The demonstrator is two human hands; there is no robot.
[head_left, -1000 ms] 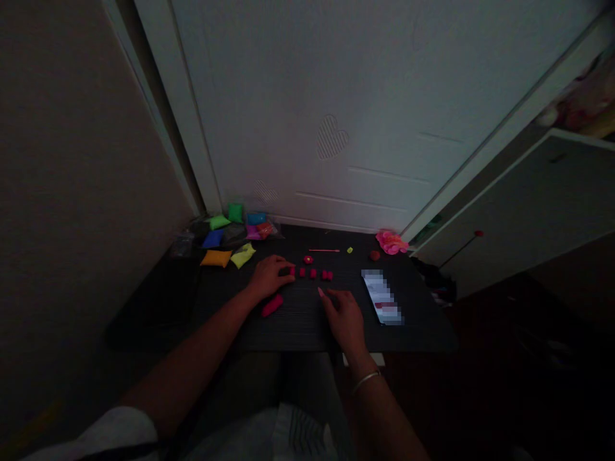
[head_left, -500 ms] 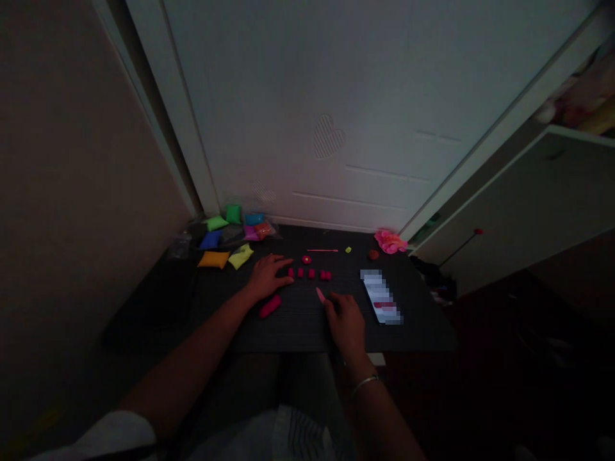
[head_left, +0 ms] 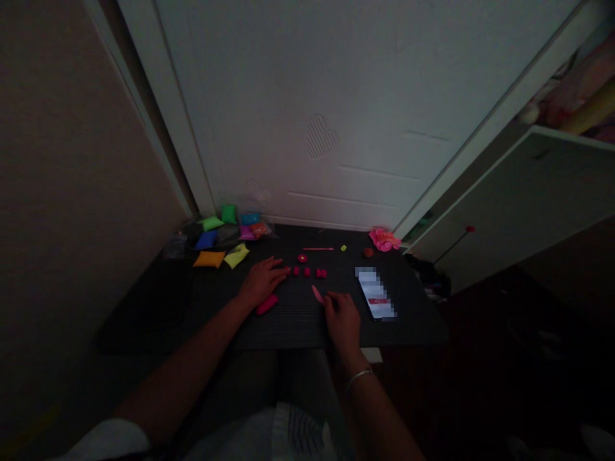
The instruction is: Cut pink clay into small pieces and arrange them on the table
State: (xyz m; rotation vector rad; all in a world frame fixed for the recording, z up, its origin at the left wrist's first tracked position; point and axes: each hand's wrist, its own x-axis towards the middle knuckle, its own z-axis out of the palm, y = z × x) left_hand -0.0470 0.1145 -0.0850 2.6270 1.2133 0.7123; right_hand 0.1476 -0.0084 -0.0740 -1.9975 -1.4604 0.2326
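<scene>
My left hand (head_left: 262,282) lies low over the dark table, fingers stretched out. Its fingertips reach the left end of a row of small red clay pieces (head_left: 307,272), partly covering the leftmost one; whether they press on it I cannot tell. Just below that palm rests a thicker red clay roll (head_left: 267,305). In my right hand (head_left: 343,320), closed, is a pink clay knife (head_left: 317,294), its blade pointing up and left toward the row. Behind the row sit a small red round piece with a pale centre (head_left: 302,258) and a thin pink stick (head_left: 318,248).
Coloured clay packets, among them an orange one (head_left: 209,258) and a yellow one (head_left: 237,255), lie at the back left. A lit phone (head_left: 375,293) is right of my right hand. Behind it are a brown lump (head_left: 368,253) and a pink ruffled thing (head_left: 385,239). A white door panel (head_left: 269,128) borders the table.
My left fingers have drawn closer together over the leftmost red piece, which showed more between thumb and fingers before. The right hand still holds the knife. The view has shifted slightly.
</scene>
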